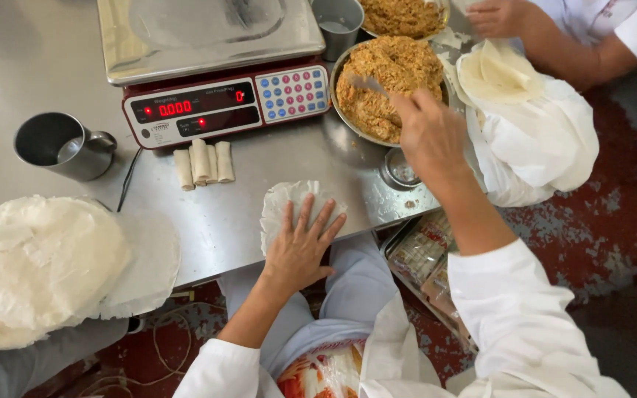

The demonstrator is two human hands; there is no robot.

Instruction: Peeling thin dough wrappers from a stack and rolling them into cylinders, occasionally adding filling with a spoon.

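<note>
At far left we see a stack of thin white wrappers (38, 258) and a steel mug (60, 145). Beside them, four rolled spring rolls (203, 163) lie before a red weighing scale (223, 103). Our left hand (300, 247) lies flat, fingers spread, pressing a single wrapper (289, 203) at the steel table's (208, 221) near edge. Our right hand (429, 136) is closed on a spoon (366, 83) dipped into a bowl of orange filling (392, 81). At top right, another person's hand (497, 16) works.

Bright, even light; glare on steel
</note>
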